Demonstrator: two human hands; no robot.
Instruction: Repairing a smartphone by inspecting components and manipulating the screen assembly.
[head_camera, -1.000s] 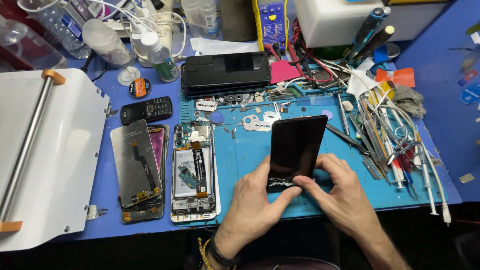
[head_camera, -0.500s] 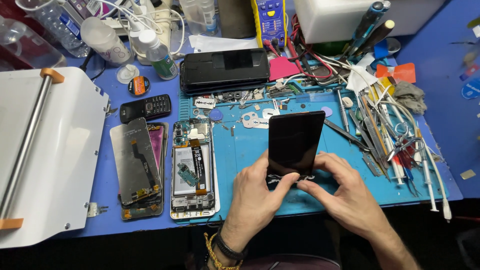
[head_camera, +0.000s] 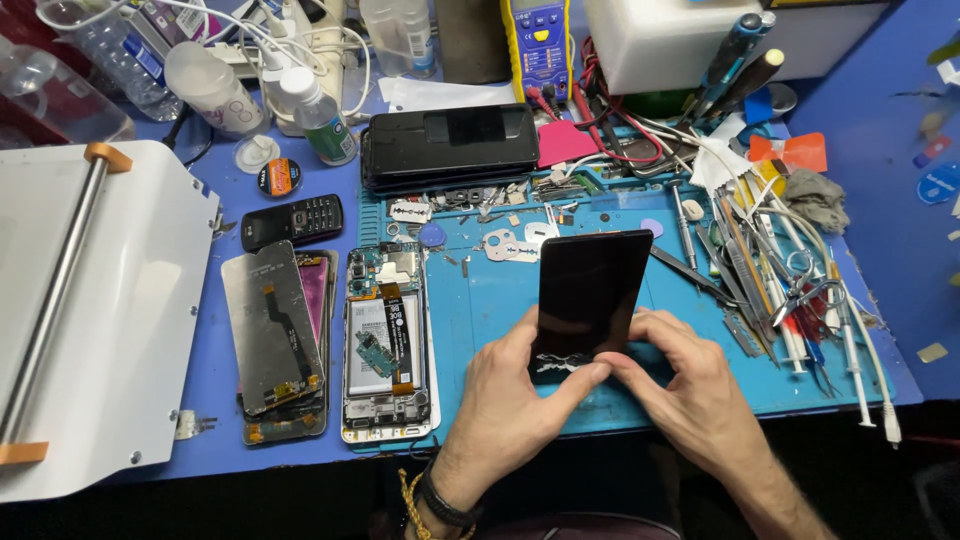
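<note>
A blue desk (head_camera: 900, 250) is seen from above, crowded with repair gear. At its left edge a white machine (head_camera: 130, 300) with a metal roller is set, and a teal mat (head_camera: 480, 300) is spread across the middle. On the mat's far edge a black box (head_camera: 450, 148) is laid, with a yellow meter (head_camera: 538, 50) behind it. An opened phone (head_camera: 390, 345) is laid at the mat's left border, a loose panel (head_camera: 272, 330) just beside it on the desk. A black screen (head_camera: 590, 295) is held near the mat's middle, its near end cracked. That cracked end is pinched from both sides: the left hand (head_camera: 515, 400) is closed on the lower left corner, thumb on the glass, and the right hand (head_camera: 690, 385) is closed on the lower right corner. The rest of the screen is left free, stretching away beyond both grips. A heap of tools (head_camera: 790, 270) is spread at the right.
</note>
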